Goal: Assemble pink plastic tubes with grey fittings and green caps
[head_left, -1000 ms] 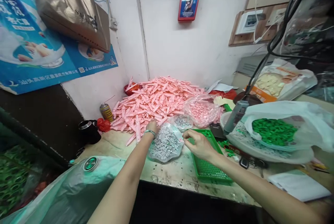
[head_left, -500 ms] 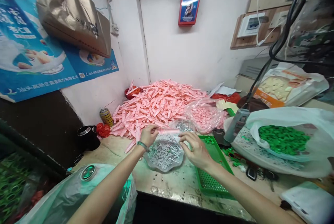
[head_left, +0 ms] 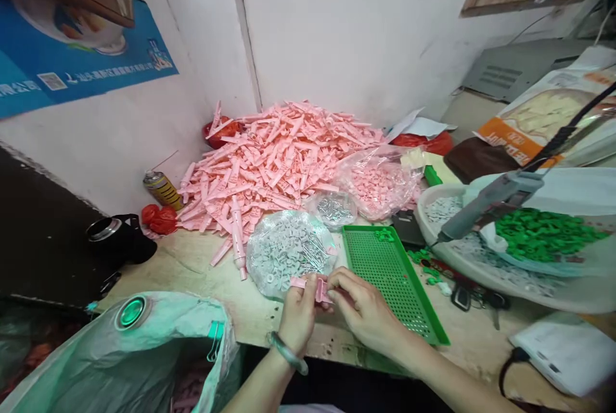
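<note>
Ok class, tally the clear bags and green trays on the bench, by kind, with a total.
Clear bags: 3 (grey-parts bag, metal-parts bag, pink-parts bag)
Green trays: 1 (tray)
Total: 4

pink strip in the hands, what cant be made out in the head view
Head view:
Pink plastic strip: its middle is hidden by the fingers of the left hand, and the right hand hides whether it grips the strip.
Clear bag of grey pieces: the pieces are too small and blurred by the plastic to tell their shape.
Woven sack: what lies inside is cut off by the bottom edge.
</note>
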A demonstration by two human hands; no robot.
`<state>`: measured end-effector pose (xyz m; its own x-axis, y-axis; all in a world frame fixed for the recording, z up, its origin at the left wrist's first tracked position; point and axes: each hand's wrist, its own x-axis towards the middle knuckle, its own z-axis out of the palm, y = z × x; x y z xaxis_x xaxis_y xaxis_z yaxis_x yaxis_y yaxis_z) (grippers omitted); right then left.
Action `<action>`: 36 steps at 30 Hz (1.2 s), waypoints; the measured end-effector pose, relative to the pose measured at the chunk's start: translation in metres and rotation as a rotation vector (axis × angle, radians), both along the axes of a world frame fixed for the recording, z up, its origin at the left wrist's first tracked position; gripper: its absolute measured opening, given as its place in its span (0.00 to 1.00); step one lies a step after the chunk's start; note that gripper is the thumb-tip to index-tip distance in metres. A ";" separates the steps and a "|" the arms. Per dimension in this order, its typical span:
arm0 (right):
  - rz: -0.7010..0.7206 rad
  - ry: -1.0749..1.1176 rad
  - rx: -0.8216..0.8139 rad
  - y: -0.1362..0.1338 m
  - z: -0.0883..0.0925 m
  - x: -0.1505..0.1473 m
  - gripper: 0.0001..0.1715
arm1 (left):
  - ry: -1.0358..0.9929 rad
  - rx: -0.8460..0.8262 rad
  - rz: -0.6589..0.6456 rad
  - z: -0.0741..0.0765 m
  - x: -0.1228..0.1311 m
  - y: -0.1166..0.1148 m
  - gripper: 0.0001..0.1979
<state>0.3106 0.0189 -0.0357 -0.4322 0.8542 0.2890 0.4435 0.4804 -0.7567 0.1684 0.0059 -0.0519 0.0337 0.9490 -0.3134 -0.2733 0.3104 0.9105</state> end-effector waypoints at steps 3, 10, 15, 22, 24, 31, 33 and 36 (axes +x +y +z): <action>-0.031 -0.044 0.020 0.005 -0.005 0.000 0.08 | -0.016 -0.013 -0.002 -0.001 0.000 0.006 0.24; -0.013 -0.116 0.027 0.016 -0.006 -0.003 0.08 | -0.052 -0.024 -0.001 -0.003 -0.003 0.014 0.23; 0.015 -0.186 0.065 0.022 -0.004 -0.002 0.08 | -0.038 -0.028 0.003 -0.005 -0.003 0.017 0.22; -0.050 -0.245 0.401 0.017 -0.002 -0.015 0.11 | 0.333 0.119 0.015 0.004 -0.009 0.019 0.20; -0.012 -0.227 0.379 0.018 0.002 -0.019 0.12 | 0.315 0.115 0.033 0.007 -0.012 0.019 0.20; -0.113 -0.400 0.031 0.084 -0.012 -0.024 0.04 | -0.130 -0.229 0.212 0.000 -0.015 0.012 0.27; -0.194 -0.486 0.041 0.104 -0.024 -0.029 0.06 | -0.183 -0.270 0.237 0.000 -0.011 0.010 0.29; -0.203 -0.504 0.061 0.117 -0.038 -0.038 0.08 | -0.237 -0.290 0.264 0.001 -0.007 0.011 0.32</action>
<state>0.2725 0.1362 -0.0733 -0.3580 0.9231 0.1404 0.8325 0.3836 -0.3997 0.1616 0.0165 -0.0508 -0.0947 0.8092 -0.5799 -0.5671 0.4349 0.6995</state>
